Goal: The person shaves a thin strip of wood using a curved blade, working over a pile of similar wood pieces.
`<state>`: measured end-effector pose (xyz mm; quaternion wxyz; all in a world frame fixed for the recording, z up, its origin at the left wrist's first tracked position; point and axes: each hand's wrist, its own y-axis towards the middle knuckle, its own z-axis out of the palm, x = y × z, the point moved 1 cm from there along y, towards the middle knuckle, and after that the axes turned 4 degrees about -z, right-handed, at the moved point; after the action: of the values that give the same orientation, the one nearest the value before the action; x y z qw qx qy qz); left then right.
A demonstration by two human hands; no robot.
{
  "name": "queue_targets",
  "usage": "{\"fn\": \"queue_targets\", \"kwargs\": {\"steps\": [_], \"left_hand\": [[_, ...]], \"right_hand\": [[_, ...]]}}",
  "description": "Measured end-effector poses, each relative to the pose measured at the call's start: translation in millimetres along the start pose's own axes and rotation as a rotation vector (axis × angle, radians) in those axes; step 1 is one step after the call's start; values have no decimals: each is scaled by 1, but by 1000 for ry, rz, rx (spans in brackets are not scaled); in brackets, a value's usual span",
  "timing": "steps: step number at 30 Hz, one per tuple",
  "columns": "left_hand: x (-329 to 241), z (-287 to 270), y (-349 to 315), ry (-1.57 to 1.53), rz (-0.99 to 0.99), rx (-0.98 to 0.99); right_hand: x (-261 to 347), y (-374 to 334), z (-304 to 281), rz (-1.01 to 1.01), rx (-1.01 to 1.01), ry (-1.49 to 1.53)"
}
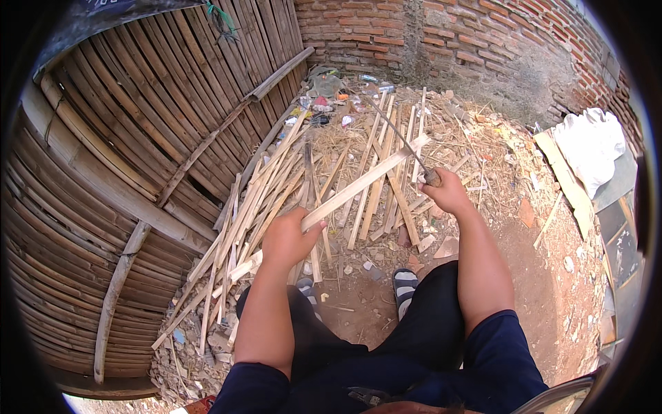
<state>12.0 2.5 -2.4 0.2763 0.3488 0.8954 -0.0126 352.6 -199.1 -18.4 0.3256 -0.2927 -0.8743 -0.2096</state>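
Fence point(138, 103): brown poles, upright, tied to crossbars; fills the left side, near to far.

String point(222, 21): green, knotted, at the fence's far top.

Pile point(249, 190): pale, narrow wood strips, lying loose and crossed on the ground along the fence and into the middle.

Left hand point(286, 238): closed around the slat, thumb along its right side; the grip sits well back from the far end.

Litter point(322, 102): mixed scraps, some red and white, far, at the foot of the walls.

Slat point(365, 183): one pale flat strip, middle of the scene, slanting from near left to far right above the pile.

Blade point(398, 131): long, thin, dark; crosses the slat near its far end. Contact cannot be told. Step in hand, as judged: working the slat's far part with the blade. The next move would call for a firm left hold, fingers clear of the edge, and a controlled right-hand stroke.

Feet point(405, 286): in striped footwear, near, set apart.

Handle point(432, 179): brown, stubby.

Right hand point(449, 193): fingers wrapped around the handle.

Brick wall point(476, 34): reddish, far, running right.

Board point(567, 183): tan, leaning, right.

Sack point(592, 148): white, crumpled, just beside the board.
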Motion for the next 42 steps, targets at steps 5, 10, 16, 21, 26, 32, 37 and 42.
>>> {"fn": "queue_targets", "kwargs": {"steps": [5,10,16,21,26,32,37,42], "left_hand": [[-2,1,0,-21,-2,0],[-2,1,-4,-36,-5,27],[-3,-3,-1,-32,-14,23],[-4,-2,-1,29,-8,22],[-2,2,-1,42,-11,76],[-3,-4,-4,-2,-25,67],[-4,-3,-1,12,-42,49],[-6,-5,-1,35,-24,68]], "right_hand": [[29,-14,11,-163,171,-126],[64,-22,29,-351,406,-333],[27,-4,19,-208,239,-85],[13,-9,11,-123,154,-152],[48,-15,25,-229,411,-287],[41,-7,30,-318,414,-163],[11,-3,12,-72,150,-93],[13,-6,12,-93,255,-199]]}}
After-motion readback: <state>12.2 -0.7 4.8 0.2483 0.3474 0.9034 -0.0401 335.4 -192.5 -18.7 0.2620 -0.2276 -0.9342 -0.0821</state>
